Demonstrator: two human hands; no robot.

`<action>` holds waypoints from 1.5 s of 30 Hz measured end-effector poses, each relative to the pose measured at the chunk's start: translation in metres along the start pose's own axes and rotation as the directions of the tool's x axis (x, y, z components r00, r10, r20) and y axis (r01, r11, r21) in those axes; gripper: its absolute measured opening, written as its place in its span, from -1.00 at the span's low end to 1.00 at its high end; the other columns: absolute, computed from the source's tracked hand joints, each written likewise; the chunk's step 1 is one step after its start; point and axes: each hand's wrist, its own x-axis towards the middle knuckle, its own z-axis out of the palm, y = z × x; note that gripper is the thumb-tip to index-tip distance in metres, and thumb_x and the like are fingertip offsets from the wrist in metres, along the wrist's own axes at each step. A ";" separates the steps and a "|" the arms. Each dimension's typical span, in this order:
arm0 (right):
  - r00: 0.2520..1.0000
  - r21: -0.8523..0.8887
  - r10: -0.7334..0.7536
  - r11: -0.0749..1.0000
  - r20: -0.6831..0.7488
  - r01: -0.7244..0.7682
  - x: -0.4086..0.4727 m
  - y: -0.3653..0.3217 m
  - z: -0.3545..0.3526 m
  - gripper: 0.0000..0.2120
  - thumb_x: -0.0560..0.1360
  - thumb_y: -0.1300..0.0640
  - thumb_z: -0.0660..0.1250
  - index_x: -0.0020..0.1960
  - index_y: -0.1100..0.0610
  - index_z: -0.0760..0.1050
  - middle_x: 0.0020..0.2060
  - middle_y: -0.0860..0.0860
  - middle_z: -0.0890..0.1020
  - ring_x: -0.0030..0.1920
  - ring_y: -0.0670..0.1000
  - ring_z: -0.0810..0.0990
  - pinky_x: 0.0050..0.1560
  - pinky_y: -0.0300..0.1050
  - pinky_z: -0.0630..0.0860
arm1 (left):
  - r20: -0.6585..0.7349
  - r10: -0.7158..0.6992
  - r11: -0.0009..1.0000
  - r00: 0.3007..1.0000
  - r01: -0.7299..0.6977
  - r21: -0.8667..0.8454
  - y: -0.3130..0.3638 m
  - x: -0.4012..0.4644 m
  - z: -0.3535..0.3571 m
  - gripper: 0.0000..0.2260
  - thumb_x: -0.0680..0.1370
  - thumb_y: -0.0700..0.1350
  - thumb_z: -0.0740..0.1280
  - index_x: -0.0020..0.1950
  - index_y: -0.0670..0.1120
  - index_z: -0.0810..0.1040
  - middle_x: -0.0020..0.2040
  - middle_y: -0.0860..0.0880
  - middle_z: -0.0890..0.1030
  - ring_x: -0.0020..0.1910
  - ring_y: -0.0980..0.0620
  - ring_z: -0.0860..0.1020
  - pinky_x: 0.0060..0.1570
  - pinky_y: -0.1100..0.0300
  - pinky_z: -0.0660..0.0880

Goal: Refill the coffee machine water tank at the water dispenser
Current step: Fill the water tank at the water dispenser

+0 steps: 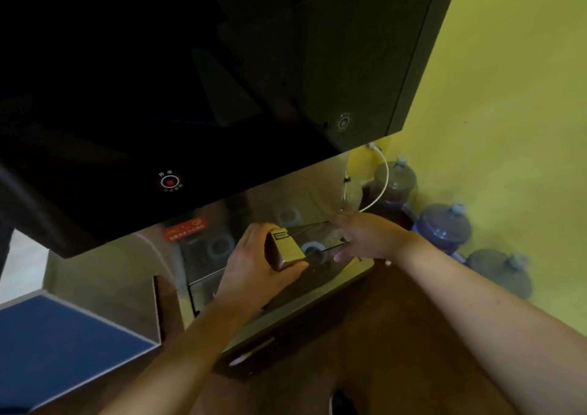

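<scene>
Both hands hold the water tank (314, 243) under the black front panel of the water dispenser (178, 97), over its metal tray (320, 300). The left hand (257, 265) is closed around the left end of the tank, where a metallic gold-coloured part is visible. The right hand (365, 233) lies with its palm flat against the right side of the tank and its fingers stretched, so it presses more than it grips. On the panel a red round button (170, 181) is lit. Near the yellow wall (508, 112), 3 big water bottles (444, 227) stand on the floor.
</scene>
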 end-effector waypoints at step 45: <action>0.617 -0.265 -0.149 0.959 -0.772 -0.101 -0.001 -0.005 -0.062 -0.17 0.41 0.20 0.34 0.59 0.09 0.03 0.50 0.32 0.15 0.50 0.33 0.11 0.52 0.27 0.12 | -0.515 -0.119 0.991 0.849 0.067 -0.118 0.037 0.024 0.028 -0.37 0.30 0.14 0.57 0.27 -0.05 0.49 0.05 0.11 0.52 -0.05 0.17 0.53 -0.07 0.16 0.56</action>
